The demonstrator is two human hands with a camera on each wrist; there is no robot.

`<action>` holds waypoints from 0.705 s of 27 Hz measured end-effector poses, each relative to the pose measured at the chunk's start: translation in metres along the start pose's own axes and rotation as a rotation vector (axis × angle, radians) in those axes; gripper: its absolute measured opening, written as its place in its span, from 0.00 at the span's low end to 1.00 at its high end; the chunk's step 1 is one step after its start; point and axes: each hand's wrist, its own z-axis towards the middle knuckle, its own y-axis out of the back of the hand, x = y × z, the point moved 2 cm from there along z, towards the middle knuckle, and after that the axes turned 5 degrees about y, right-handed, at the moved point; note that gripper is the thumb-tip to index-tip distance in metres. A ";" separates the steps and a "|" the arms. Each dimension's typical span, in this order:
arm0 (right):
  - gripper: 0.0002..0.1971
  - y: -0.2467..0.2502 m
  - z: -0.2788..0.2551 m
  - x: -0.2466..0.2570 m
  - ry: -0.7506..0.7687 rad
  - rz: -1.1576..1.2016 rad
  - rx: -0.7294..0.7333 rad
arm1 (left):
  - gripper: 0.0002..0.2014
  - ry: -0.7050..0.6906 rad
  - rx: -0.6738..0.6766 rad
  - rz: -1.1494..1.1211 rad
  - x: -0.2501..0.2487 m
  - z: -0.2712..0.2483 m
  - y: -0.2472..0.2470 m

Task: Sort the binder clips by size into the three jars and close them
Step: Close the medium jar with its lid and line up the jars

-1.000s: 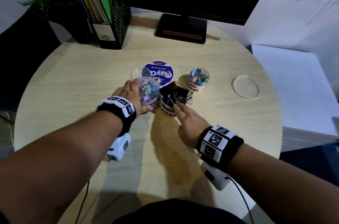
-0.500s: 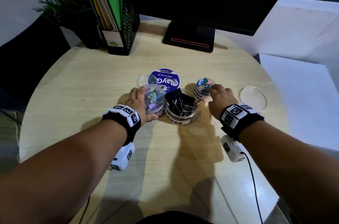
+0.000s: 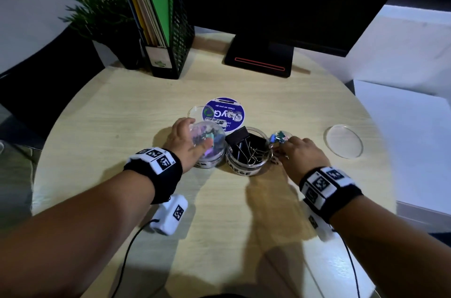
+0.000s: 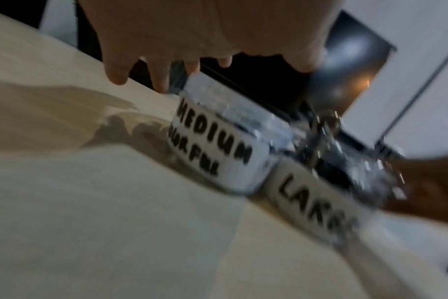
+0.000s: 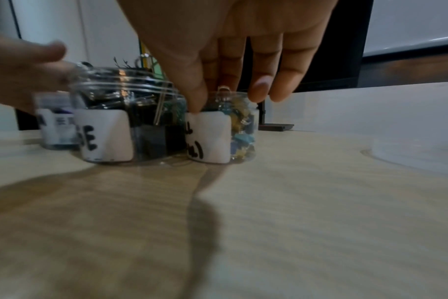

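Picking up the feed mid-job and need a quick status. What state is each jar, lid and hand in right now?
medium jar: upright, lid on top, gripped by the left hand.
large jar: upright, open, black clips inside.
small jar: upright, open, colourful clips inside, right hand grips it from above.
clear lid: flat on the table, right of the jars.
small clear lid: flat behind the medium jar.

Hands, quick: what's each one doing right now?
Left hand: fingers curled round the medium jar, gripping it.
Right hand: on the small jar, fingers over its rim, thumb on its side, holding it.
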 end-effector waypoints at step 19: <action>0.08 -0.023 -0.077 0.035 0.305 -0.032 -0.083 | 0.15 -0.187 0.252 0.841 0.015 0.095 0.024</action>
